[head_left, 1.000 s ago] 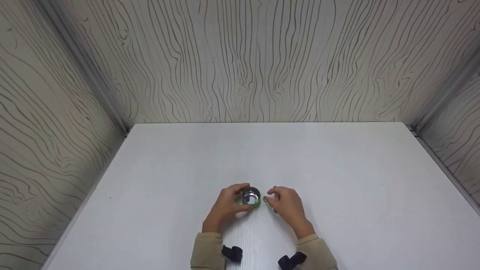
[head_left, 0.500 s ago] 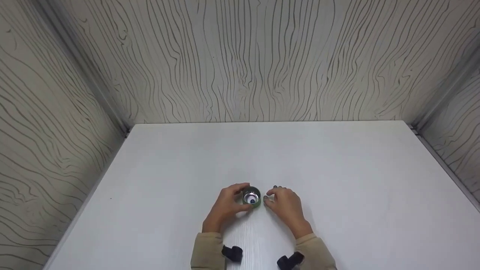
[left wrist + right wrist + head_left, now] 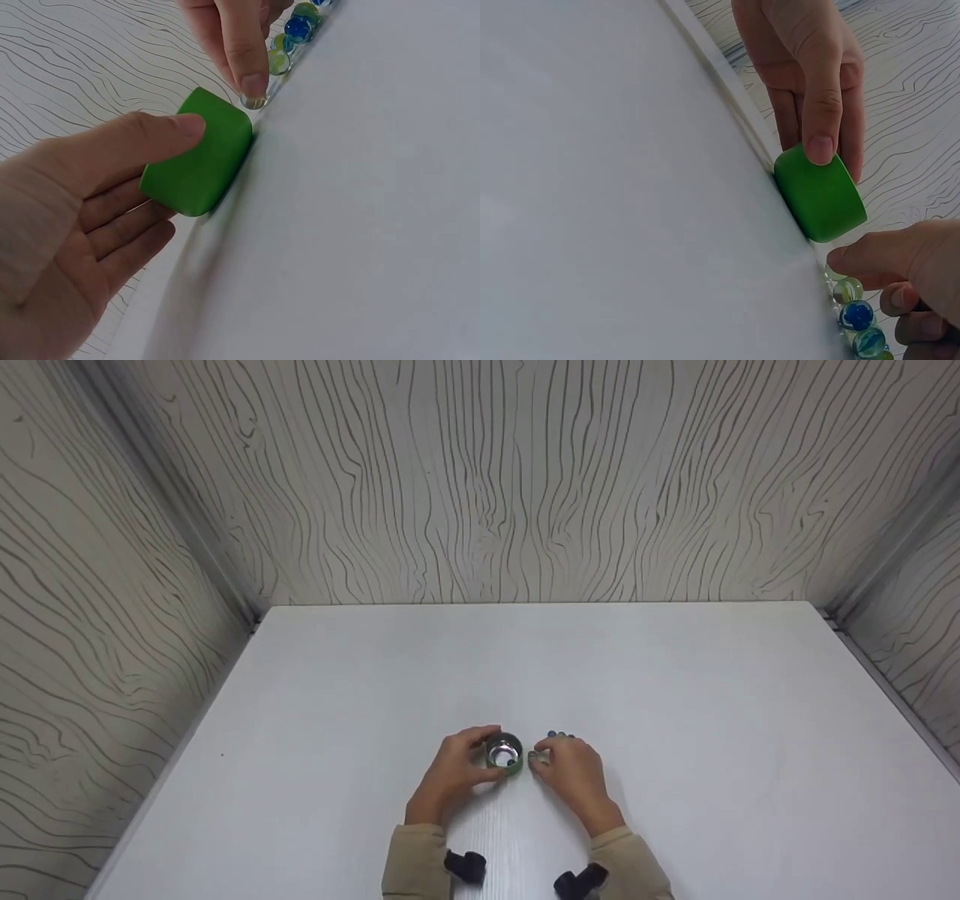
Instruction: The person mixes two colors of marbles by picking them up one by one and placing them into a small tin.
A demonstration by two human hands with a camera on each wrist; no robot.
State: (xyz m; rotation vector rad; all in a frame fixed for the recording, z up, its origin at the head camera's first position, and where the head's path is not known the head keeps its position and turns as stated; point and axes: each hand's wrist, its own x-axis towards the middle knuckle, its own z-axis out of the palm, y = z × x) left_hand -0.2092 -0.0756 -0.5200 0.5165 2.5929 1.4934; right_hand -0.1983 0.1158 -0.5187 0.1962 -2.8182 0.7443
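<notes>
A small green cup (image 3: 515,769) with a shiny metallic inside stands on the white table, its opening facing up. My left hand (image 3: 448,771) grips it from the left, thumb on the near side and fingers round the far side. One dark marble (image 3: 511,763) lies at the bottom of the cup. Just right of the cup, my right hand (image 3: 574,771) pinches a clear marble (image 3: 253,103) with thumb and index finger, low at the tabletop. Several blue and green glass marbles (image 3: 856,315) lie in a close group by the right hand's other fingers, partly hidden by them.
The white tabletop (image 3: 375,682) spreads around both hands. Wood-grain patterned panels (image 3: 480,495) rise behind it and at both sides. Black mounts (image 3: 466,868) sit at the wrists over beige sleeves (image 3: 415,859).
The dark marble in the cup has shifted from the left side of the bottom to the lower right. My right hand has moved slightly, and more marbles show beyond it. The left hand keeps its grip.
</notes>
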